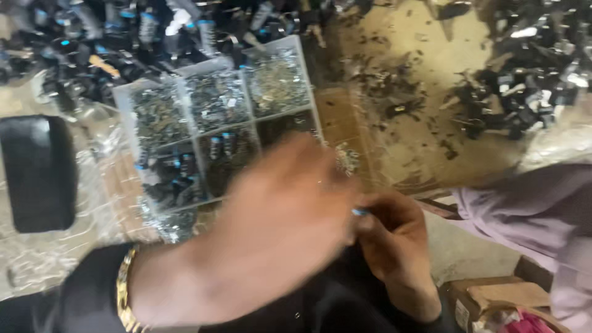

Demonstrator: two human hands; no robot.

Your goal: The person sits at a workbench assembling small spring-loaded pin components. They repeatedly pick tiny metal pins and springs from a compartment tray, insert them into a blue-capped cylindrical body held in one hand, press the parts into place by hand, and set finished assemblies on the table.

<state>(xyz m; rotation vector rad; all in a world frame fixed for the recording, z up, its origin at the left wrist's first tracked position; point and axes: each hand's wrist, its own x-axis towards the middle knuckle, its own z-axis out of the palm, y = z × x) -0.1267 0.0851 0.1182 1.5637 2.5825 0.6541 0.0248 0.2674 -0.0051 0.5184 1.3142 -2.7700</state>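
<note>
At 9 o'clock a black rectangular pad (37, 172) lay on crinkled clear plastic sheeting (55, 246). At 11 o'clock, toward the centre, a clear compartment tray (123, 102) stood on the worktable (425, 123); its upper cells held small silvery metal parts, its lower cells dark pieces with blue tips. A heap of black parts with blue tips (111, 31) ran along the 12 o'clock edge behind the tray.

At 6 o'clock the left hand (271, 240), blurred by motion, crossed the middle of the view, with a gold bracelet (125, 290) on the wrist at 7 o'clock. Its fingers were curled inward and met the other hand; whether they gripped anything cannot be told through the blur. Just above its fingertips, a small cluster of silvery parts (346, 159) showed at the tray's lower right corner.

At 5 o'clock the right hand (394, 246) was closed, fingers pressed together, pinching a small blue-tipped piece (360, 212) between thumb and forefinger, touching the left hand.

At 2 o'clock a second heap of dark parts (530, 68) covered the table. At 4 o'clock lay pale lilac cloth (530, 209), and below it, at 5 o'clock, a cardboard box (493, 296).
</note>
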